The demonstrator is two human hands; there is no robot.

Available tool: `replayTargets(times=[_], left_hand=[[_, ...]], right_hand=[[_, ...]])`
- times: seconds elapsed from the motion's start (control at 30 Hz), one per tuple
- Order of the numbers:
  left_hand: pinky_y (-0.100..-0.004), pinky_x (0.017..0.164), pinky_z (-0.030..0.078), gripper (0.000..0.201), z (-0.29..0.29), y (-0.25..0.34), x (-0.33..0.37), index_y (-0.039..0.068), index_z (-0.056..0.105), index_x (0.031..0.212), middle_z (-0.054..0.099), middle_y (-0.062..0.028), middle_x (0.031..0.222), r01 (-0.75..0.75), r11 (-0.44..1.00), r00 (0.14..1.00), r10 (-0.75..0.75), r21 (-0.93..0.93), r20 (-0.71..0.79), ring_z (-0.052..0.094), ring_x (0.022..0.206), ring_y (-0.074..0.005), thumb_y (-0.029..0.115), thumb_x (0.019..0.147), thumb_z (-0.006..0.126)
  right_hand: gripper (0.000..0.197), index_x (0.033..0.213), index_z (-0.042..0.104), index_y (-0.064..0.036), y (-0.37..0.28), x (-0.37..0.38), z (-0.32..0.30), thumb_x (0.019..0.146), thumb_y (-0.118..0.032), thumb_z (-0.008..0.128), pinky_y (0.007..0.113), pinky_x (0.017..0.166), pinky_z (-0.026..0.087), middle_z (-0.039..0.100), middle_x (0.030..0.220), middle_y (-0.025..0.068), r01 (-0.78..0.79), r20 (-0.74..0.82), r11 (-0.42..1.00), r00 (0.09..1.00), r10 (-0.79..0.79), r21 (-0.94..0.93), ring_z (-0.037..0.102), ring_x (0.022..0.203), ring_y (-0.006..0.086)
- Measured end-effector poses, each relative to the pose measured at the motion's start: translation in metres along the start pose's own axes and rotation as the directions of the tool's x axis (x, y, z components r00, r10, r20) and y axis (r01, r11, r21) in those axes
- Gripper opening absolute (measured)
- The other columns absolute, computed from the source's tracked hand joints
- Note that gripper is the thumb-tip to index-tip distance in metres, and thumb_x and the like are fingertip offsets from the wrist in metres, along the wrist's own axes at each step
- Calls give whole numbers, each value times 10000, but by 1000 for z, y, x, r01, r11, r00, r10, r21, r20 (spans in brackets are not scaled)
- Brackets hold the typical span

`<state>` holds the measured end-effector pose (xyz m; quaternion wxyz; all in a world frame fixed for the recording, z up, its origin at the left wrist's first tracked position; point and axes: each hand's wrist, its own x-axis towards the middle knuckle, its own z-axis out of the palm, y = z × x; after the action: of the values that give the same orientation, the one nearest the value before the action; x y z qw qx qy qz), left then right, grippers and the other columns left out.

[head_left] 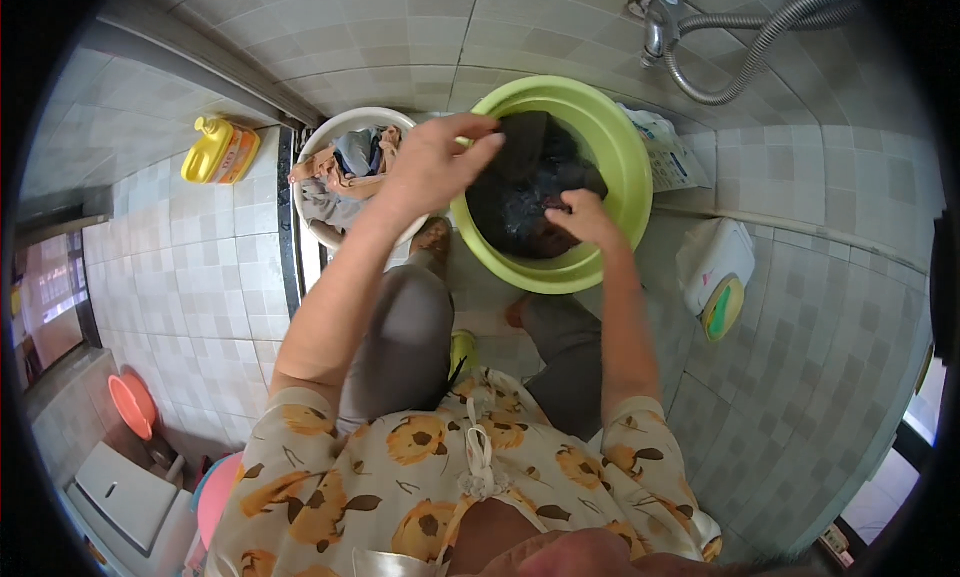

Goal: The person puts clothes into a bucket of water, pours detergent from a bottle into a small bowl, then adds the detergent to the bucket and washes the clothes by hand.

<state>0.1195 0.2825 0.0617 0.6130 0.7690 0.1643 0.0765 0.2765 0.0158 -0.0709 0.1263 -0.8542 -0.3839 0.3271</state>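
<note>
A large lime-green basin [631,182] holds water and a dark, soaked garment [535,192]. Over the basin's left rim, my left hand [445,162] pinches a raised edge of the dark cloth between thumb and fingers. My right hand [588,220] reaches in from the right side, its fingers curled against the wet garment at the water's surface. The fold under those fingers is partly hidden. To the left stands a white basin [303,209] with crumpled clothes [345,172] in grey, orange-brown and dark blue.
A yellow detergent bottle [218,152] stands at the far left. On the right are a white plastic bag [665,152] and a white container [718,262] with a green-and-yellow brush [722,307]. A metal shower hose [735,87] hangs from the wall tap [660,27].
</note>
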Motion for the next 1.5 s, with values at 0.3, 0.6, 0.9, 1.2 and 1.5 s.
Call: replayTargets(times=[0.3,0.6,0.9,1.2,1.5], left_hand=[[-229,617,474,283,89,22,15,46,608,1114,660,-66,962,225,735,966,-254,-639,48,617,721,-114,267,945,554],[-214,539,471,211,137,15,29,75,591,1092,651,-32,889,271,648,945,-320,-712,68,591,615,-92,200,925,557],[-240,583,501,173,141,6,24,0,634,992,652,-50,773,25,938,994,-60,-345,-89,618,648,-108,123,874,606],[-245,561,476,186,117,-19,50,22,633,963,644,-41,814,63,804,961,-208,-592,-181,585,615,-101,191,914,571],[-228,498,433,266,85,7,48,13,606,946,622,-28,800,211,551,903,-427,-807,-56,568,576,-94,266,945,525]], right_hand=[[342,894,608,30,-50,-51,-106,826,-298,675,343,690,479,644,776,117,-16,-445,988,892,83,152,610,727,200],[526,1224,502,-72,-16,44,99,795,-327,666,432,849,472,563,1176,222,-205,8,963,978,210,-173,575,1020,383],[426,1166,559,-63,8,58,119,814,-291,638,429,808,474,606,1063,222,-302,123,905,928,351,-300,591,956,389],[331,1118,612,-64,-31,-8,-54,834,-235,611,424,761,478,647,941,212,-95,-60,994,993,98,54,610,885,392],[298,1119,618,-83,-109,-71,-121,835,-174,616,427,796,480,597,1100,209,-225,-368,967,915,168,-118,594,973,370]])
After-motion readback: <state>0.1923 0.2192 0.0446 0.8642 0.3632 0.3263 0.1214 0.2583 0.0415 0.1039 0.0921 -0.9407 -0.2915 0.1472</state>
